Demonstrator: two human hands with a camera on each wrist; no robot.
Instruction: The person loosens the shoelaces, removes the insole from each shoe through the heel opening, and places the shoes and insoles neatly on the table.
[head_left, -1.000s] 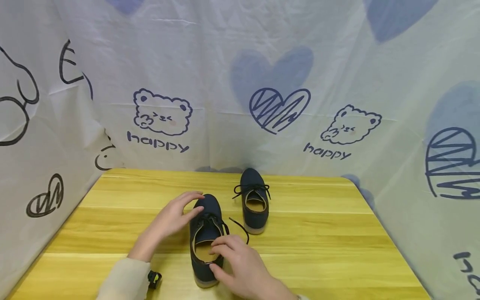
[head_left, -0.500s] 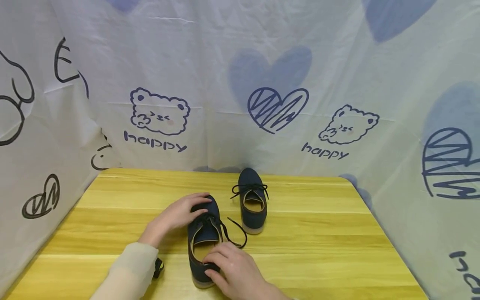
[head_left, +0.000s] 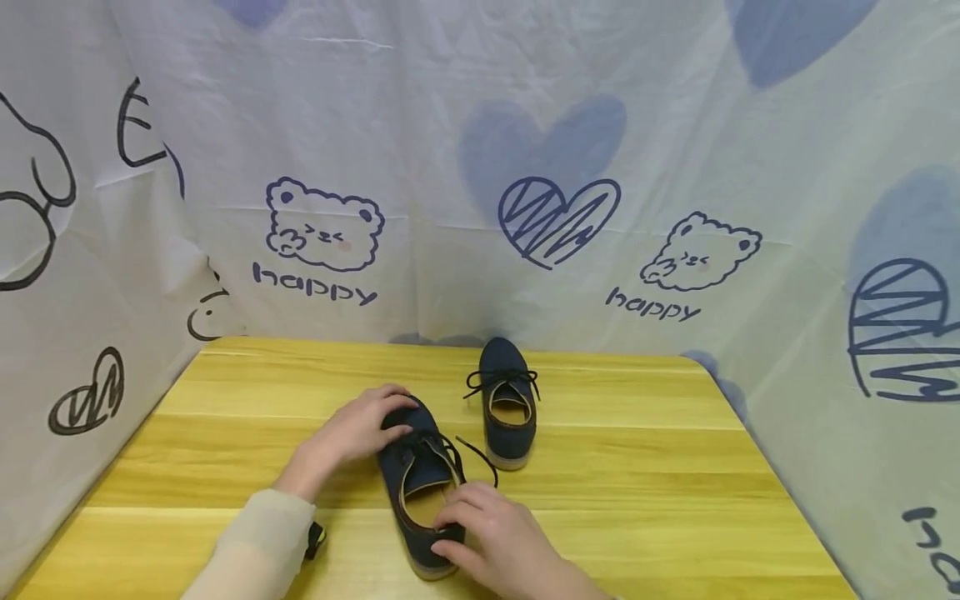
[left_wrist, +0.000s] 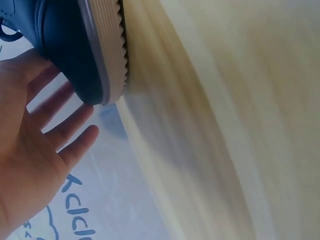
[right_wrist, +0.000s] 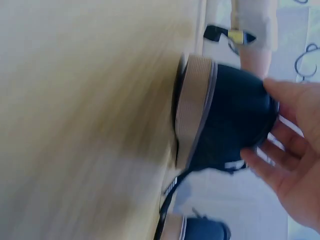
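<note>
A dark navy lace-up shoe (head_left: 420, 483) sits on the wooden table in the head view, toe pointing away and heel near me. My left hand (head_left: 363, 425) reaches over its toe from the left. In the left wrist view the left hand's fingers (left_wrist: 70, 125) are spread and fairly straight, some of them touching the toe. My right hand (head_left: 498, 533) pinches the heel collar, fingers inside the opening and thumb outside. The shoe's black lace (head_left: 480, 454) trails loose to its right. Behind and to the right stands a matching shoe (head_left: 510, 417), its lace tied in a bow.
The yellow wood-grain table (head_left: 637, 500) extends to the right of both shoes. A white printed cloth (head_left: 450, 275) hangs behind the table and along its sides. A small black and yellow item (head_left: 315, 540) shows beside the left sleeve (head_left: 258, 533).
My left hand has settled onto the toe. The right hand has taken hold of the heel and swung it to the right, so the shoe now lies slanted. The far shoe stays put.
</note>
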